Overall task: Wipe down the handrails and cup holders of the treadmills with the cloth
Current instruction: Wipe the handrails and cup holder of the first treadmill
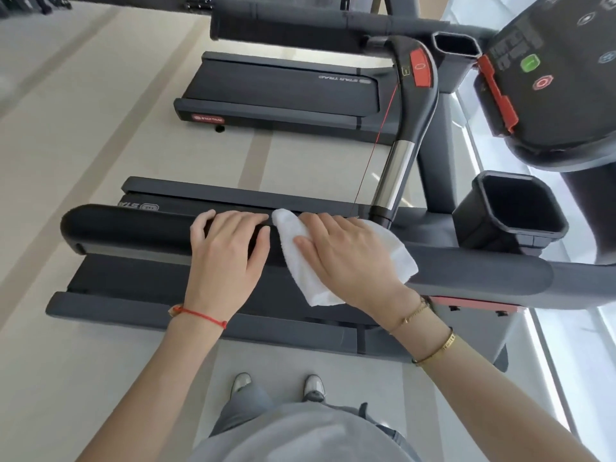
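Your white cloth (336, 258) lies draped over the black padded handrail (133, 228) of the near treadmill, at the end of the padding toward the console. It sits under your right hand (346, 255): the fingers (316, 225) lie flat and close together on top of it, pressing it against the rail, with the thumb along its near side. One corner of the cloth pokes out past your fingertips over the rail's far edge, and a longer fold hangs down off the near edge below your palm.

Your left hand (230, 245) rests on the bare rail just beside the cloth, fingers (233, 218) straight, slightly spread, and laid over the top of the padding; the thumb nearly touches the cloth's edge. It holds nothing.

A red string bracelet (200, 315) circles your left wrist, and gold bracelets (430, 331) your right.

Beyond your right hand the rail runs into the grey frame, where a dark cup holder (513, 208) stands open-topped. A chrome-and-black upright (396, 168) with a red stop pad (421, 70) rises behind the cloth, with a thin red cord (376, 145) running alongside it. The console (566, 61) with green and red buttons sits at the far right, a second cup holder (456, 48) near it. A second treadmill's belt (283, 88) lies on the pale floor (83, 111) beyond.
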Available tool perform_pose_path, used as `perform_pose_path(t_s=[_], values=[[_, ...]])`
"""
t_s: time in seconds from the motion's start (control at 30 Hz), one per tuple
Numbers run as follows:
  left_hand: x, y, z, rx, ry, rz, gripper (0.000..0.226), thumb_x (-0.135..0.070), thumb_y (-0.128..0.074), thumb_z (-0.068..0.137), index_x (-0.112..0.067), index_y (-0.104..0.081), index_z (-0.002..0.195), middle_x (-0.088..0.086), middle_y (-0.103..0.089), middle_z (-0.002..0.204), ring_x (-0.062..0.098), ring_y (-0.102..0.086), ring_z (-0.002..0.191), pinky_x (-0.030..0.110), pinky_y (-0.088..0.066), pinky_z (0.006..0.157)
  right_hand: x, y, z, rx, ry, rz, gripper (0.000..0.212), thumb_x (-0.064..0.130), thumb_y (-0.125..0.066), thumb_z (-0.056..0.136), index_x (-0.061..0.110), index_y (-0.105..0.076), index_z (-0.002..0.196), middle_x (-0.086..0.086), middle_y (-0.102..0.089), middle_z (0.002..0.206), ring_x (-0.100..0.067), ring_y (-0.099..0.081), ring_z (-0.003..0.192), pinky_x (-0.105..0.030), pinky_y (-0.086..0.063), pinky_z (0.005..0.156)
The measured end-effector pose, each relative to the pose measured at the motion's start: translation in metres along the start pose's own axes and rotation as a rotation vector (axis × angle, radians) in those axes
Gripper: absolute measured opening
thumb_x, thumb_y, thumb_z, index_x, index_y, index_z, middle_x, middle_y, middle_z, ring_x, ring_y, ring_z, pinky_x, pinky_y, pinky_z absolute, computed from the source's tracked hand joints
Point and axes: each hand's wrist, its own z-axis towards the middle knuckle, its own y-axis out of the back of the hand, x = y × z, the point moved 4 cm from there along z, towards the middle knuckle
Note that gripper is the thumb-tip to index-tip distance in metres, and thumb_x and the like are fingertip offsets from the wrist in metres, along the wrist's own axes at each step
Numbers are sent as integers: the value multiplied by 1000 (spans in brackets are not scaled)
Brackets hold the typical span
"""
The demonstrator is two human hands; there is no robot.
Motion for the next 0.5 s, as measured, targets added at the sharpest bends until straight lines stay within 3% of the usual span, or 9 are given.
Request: perform_pose_path(t_s=[0.13,0.23,0.4,0.5], values=[[39,14,0,-19,30,18,32,-29,-41,101,-15,-68,111,-4,-71,107,18,-64,106,47,-30,111,23,-6,30,50,84,-73,55,37,-1,99,17,-51,107,3,-55,83,-19,-45,63,-29,-23,54],[72,25,0,-29,42,23,32,-28,-41,101,-15,-68,109,-4,-70,107,18,-64,105,46,-30,112,40,-8,50,20,95,6,25,31,-33,103,14,-49,91,2,-52,67,-24,-50,50,-28,-17,42],[122,39,2,-15,30,13,34,-29,-38,101,-15,-68,109,-5,-70,107,19,-63,106,47,-29,112,90,-13,88,29,74,33,44,43,-11,100,17,-46,96,4,-53,71,-22,-42,52,-31,-16,44],[148,46,1,-21,28,5,33,-28,-38,101,-14,-67,107,-4,-70,105,20,-63,105,49,-31,111,130,-18,107,16,81,-5,47,42,-10,101,15,-48,92,4,-49,71,-19,-43,55,-29,-23,49]])
